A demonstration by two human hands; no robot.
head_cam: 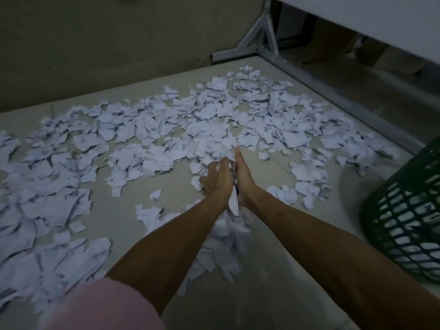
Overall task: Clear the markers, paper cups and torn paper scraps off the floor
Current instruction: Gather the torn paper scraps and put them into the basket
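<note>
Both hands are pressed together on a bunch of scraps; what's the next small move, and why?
Probably lift the bunch and swing it right to the green basket: the left hand and right hand clamp it between them, and the basket stands close on that side.

Torn paper scraps (pixel 152 129): far too many to count, easily hundreds, spread over most of the floor (pixel 273 282). Hands: two, left hand (pixel 217 181) and right hand (pixel 242 177), with one bunch of scraps (pixel 232 225) pressed between them. Green lattice basket (pixel 404 225): one, at the right edge. Metal frame (pixel 257 41): one. Pink sleeve (pixel 107 306): one
</note>
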